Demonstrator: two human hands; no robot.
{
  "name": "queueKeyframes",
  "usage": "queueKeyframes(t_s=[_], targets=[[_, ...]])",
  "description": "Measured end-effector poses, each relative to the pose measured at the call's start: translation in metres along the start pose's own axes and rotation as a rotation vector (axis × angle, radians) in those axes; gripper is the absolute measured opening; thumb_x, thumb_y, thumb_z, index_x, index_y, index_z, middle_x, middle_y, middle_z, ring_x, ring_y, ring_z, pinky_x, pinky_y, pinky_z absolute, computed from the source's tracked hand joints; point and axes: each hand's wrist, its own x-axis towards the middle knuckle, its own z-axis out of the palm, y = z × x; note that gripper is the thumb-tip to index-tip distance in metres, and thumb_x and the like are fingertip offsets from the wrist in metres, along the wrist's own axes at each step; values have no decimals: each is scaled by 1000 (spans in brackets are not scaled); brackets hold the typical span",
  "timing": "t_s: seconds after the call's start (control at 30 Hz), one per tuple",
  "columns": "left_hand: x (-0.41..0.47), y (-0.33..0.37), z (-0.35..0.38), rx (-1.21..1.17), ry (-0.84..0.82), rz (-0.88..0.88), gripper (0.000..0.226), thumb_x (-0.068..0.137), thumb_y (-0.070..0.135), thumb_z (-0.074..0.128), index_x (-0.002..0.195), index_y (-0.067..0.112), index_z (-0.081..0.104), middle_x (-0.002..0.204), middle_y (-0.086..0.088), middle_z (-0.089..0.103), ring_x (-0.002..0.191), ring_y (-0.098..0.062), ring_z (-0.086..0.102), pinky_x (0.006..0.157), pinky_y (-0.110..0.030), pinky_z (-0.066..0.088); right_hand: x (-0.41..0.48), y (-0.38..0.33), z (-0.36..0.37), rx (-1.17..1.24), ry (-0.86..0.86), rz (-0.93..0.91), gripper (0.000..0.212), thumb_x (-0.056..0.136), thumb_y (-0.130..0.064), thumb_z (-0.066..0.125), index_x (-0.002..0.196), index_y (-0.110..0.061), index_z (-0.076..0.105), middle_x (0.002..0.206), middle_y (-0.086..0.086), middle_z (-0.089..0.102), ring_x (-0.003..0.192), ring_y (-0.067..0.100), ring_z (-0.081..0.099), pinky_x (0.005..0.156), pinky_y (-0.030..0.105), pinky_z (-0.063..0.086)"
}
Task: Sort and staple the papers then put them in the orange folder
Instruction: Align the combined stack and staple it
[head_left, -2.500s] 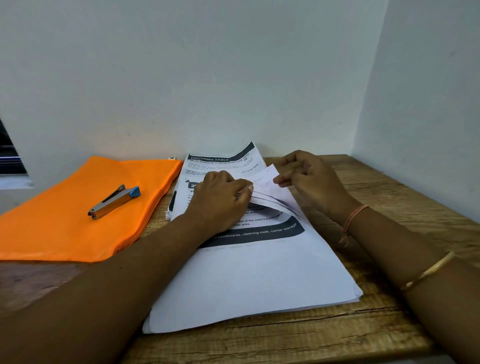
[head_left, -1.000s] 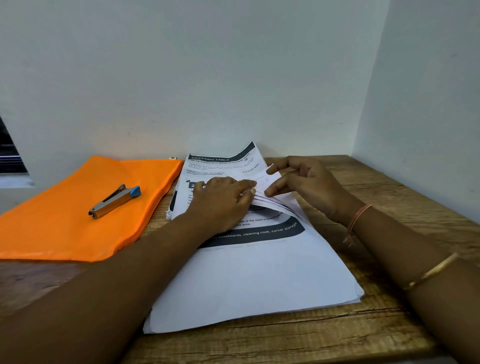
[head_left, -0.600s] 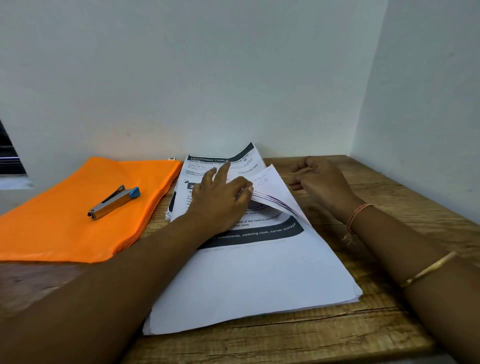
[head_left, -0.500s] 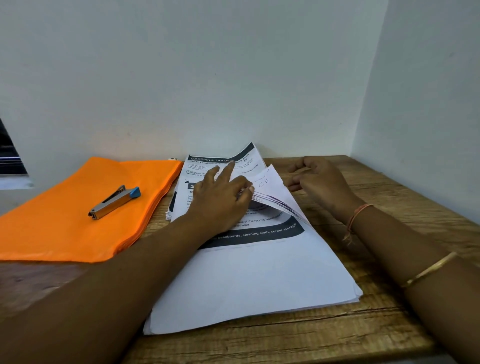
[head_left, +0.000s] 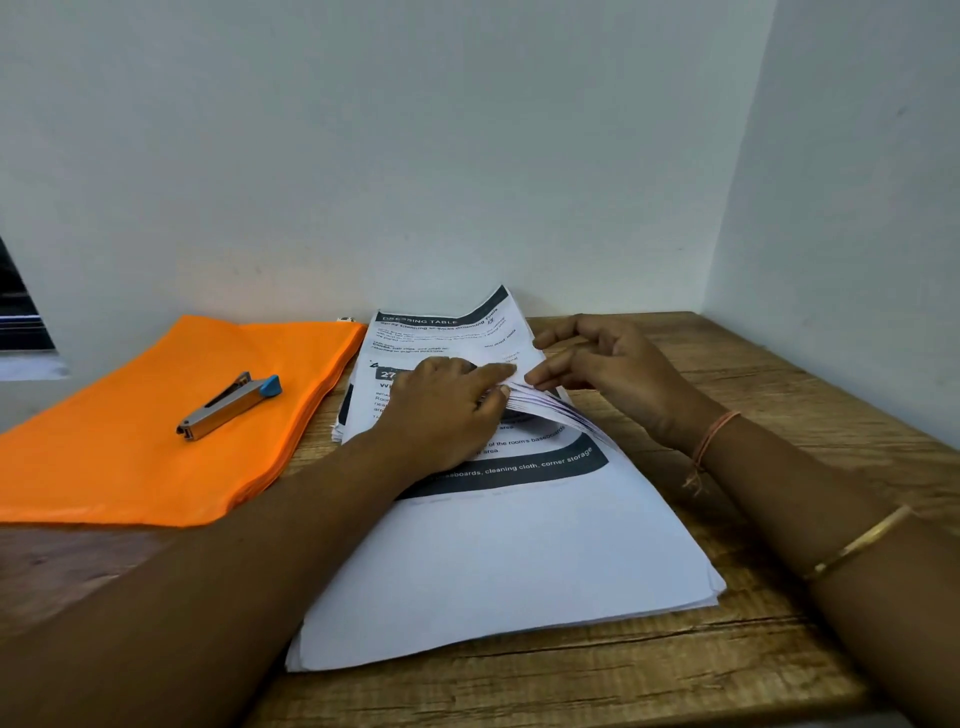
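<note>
Papers (head_left: 509, 561) lie as one thick stack on the wood table (head_left: 779, 405), straight in front of the person. The stack's long axis runs from the near edge away twd the wall, w/ the far end angled a bit left. L hand (head_left: 441, 410) sits palm down on the stack's far half. Its thumb is tucked under a bunch of lifted sheets (head_left: 556, 410) at the right long edge and its index is laid over them, so it pinches that bunch and bends it up into a fan; the rest of the stack lies flat below. R hand (head_left: 618, 374) is just beside the fan on its right, fingers mostly straight & loose, tips touching the fanned edges, no sheet visibly pinched in it. Key relation: the fan opens to the right, i.e. twd R hand, which is nearer the free edges, while L hand pins the stack from the left. So sorting looks to be the step in hand. The next peel of a sheet would prob. fall to R hand, drawn sideways across the short axis, not along the length. Orange folder (head_left: 130, 441) lies flat left of the stack, close by its far-left edge, w/ the stapler (head_left: 228, 405) on top. Both are nearer L hand, but that one's occupied. Stapling & filing not yet begun, by the look of it.
</note>
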Motion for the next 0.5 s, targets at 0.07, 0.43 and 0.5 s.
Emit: queueKeyframes(t_s=[0.07, 0.43, 0.5], targets=[[0, -1, 2, -8, -13, -13, 41, 97, 45, 28, 137, 41, 38, 136, 0, 46, 131, -24, 32, 109, -47, 25, 1, 3, 0, -30, 12, -11, 21, 88, 10, 48, 94, -7, 60, 86, 15, 69, 73, 18, 66, 66, 15, 52], [1, 3, 0, -160, -119, -145, 45, 95, 54, 23, 135, 35, 33, 156, -20, -4, 144, -36, -6, 115, -55, 9, -2, 9, 4, -436, -178, 78, 60, 86, -48, 59, 139, -33, 35, 111, -5, 65, 106, 12, 58, 96, 30, 43], [0, 2, 2, -166, -121, -146, 46, 96, 54, 22, 135, 34, 32, 156, -20, -3, 145, -34, -3, 115, -55, 10, -3, 7, 4, -464, -200, 82, 65, 88, -42, 60, 144, -32, 28, 113, -4, 63, 103, 10, 58, 95, 26, 43]])
